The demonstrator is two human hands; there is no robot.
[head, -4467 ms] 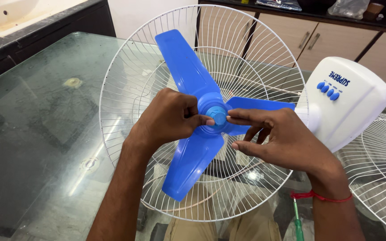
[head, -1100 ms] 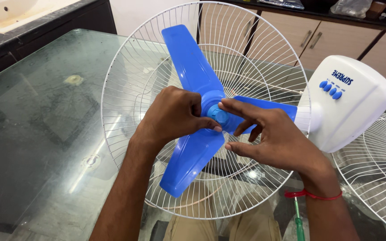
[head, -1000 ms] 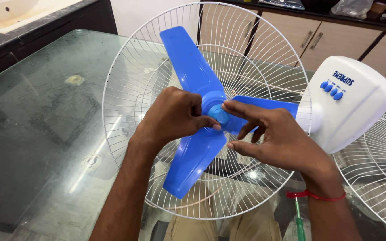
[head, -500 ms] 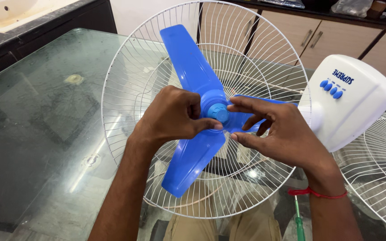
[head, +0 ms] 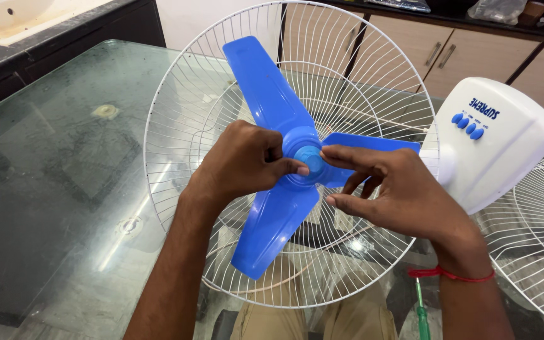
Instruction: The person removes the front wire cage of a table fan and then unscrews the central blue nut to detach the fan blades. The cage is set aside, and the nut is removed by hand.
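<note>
Left hand and right hand grips both pinching blue hub cap (blades inside white guard rim); glass table left.

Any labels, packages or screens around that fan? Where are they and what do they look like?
Printed label: blue lettering on the white fan base, right of the grille, above four blue buttons.
Clear plastic bag: crinkled, on the dark counter at top right.
No screens or signs.
</note>
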